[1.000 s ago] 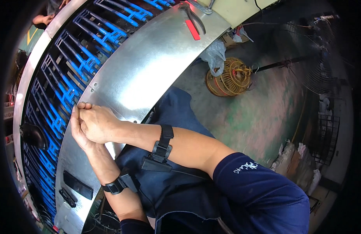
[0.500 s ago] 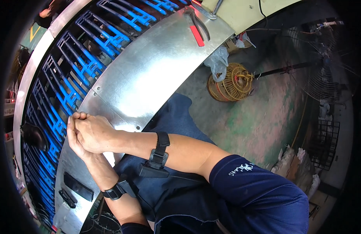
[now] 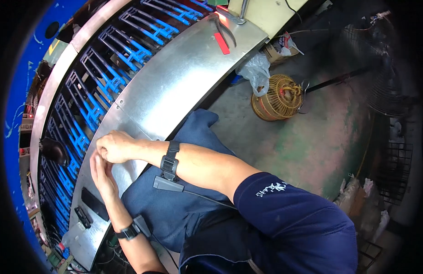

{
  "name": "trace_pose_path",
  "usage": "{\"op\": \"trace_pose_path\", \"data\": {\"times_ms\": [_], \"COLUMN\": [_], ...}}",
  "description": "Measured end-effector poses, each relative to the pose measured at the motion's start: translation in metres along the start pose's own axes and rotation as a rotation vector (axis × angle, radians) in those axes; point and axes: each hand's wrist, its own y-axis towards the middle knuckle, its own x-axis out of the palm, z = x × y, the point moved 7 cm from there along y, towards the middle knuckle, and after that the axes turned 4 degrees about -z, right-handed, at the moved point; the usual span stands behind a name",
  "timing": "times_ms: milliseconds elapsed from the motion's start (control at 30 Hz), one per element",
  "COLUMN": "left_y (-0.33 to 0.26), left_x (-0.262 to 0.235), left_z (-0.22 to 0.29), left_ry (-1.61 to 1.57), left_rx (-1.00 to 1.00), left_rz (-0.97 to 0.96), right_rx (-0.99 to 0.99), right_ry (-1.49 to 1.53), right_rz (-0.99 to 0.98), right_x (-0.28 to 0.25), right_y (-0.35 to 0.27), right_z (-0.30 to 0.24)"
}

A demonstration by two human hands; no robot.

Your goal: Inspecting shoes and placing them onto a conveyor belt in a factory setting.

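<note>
- The right hand (image 3: pixel 116 146) is above the left, knuckles up and fingers curled inward; its palm side is hidden, so I cannot tell whether it is fully closed or gripping anything;
- the left hand (image 3: pixel 103 173) is open, its fingers stretched out and slightly blurred, the tips just under the right hand; I cannot tell whether the two touch;
- each wrist wears a dark strap with a small box, the right strap (image 3: pixel 170 162) and the left strap (image 3: pixel 128 232);
- the bare metal counter (image 3: pixel 175 77) lies directly beneath both hands, curving through the fisheye view; a seam with small holes runs across it near the right hand;
- on the counter, nearer the person than the hands, a black phone (image 3: pixel 95 204) lies flat beside a small black object (image 3: pixel 82 217);
- at the counter's far right end lie pliers (image 3: pixel 223 35), one grip red, the other dark;
- along the counter's left edge stands a row of blue metal frames (image 3: pixel 141 55), just beyond the hands; a pale rail (image 3: pixel 53 82) borders them;
- right of the counter, a clear plastic bag (image 3: pixel 256 73) hangs beside a round yellow wicker cage (image 3: pixel 279 97)
</note>
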Motion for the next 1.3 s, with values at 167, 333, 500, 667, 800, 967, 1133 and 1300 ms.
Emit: {"op": "trace_pose_path", "data": {"times_ms": [167,333,500,667,800,967,1133,1300], "left_y": [-0.09,-0.122,-0.115,-0.115,-0.114,-0.111,-0.108,-0.107], "left_x": [-0.05,-0.032,-0.011,-0.011,-0.016,-0.013,-0.007,-0.006], "left_z": [-0.001,0.002,0.01,0.013,0.008,0.008,0.009,0.008], "left_ry": [0.501,1.018,1.175,1.116,1.089,1.077,1.116,1.148], "left_rx": [-0.092,0.074,0.017,0.049,0.005,-0.011,-0.006,0.027], "left_rz": [0.008,0.044,0.015,0.013,0.041,0.033,0.004,0.01], "right_rx": [-0.063,-0.119,0.044,0.159,0.168,0.056,0.059,0.049], "right_ry": [-0.093,-0.037,-0.073,0.085,-0.076,-0.054,0.023,0.031], "right_rz": [-0.037,-0.03,0.066,0.164,-0.003,0.0,0.023,-0.004], "right_x": [0.003,0.002,-0.014,-0.027,-0.008,-0.001,-0.006,-0.006], "right_y": [-0.023,-0.079,-0.116,-0.111,-0.11,-0.105,-0.102,-0.104], "right_z": [-0.041,-0.051,-0.01,0.014,0.013,0.005,0.005,0.004]}}
